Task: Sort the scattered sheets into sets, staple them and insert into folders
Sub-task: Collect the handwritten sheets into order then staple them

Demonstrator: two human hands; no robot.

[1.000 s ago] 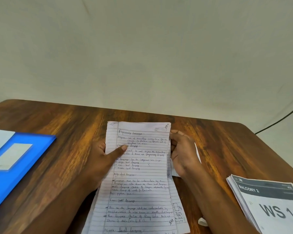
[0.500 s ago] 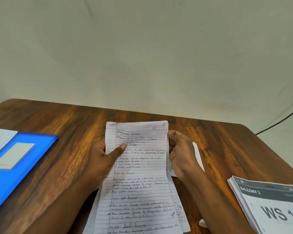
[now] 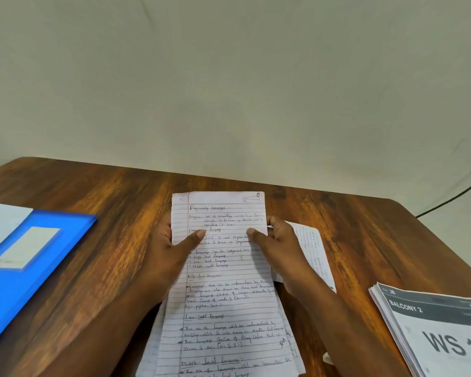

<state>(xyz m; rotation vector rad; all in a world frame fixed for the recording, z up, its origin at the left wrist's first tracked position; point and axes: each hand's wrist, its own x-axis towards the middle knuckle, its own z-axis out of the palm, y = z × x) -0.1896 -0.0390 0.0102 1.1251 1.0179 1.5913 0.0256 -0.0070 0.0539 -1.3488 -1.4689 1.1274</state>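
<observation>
A set of lined, handwritten sheets [image 3: 223,289] is held upright-tilted over the middle of the wooden table. My left hand [image 3: 172,257] grips its left edge, thumb pressed on the front page. My right hand [image 3: 280,248] grips the right edge, thumb also on the front. Further lined sheets show behind and below the top page. Another handwritten sheet [image 3: 314,251] lies on the table behind my right hand. A blue folder [image 3: 25,268] with a pale label lies at the left.
A stack of printed sheets [image 3: 441,336] marked "BALCONY 2" and "WS 14" sits at the right front. A pale sheet [image 3: 3,221] lies beyond the blue folder. The wooden table [image 3: 365,240] ends at a plain wall; a black cable [image 3: 452,197] runs past its right corner.
My right thumb has come round onto the front of the top page. The sheets sit slightly squarer between both hands.
</observation>
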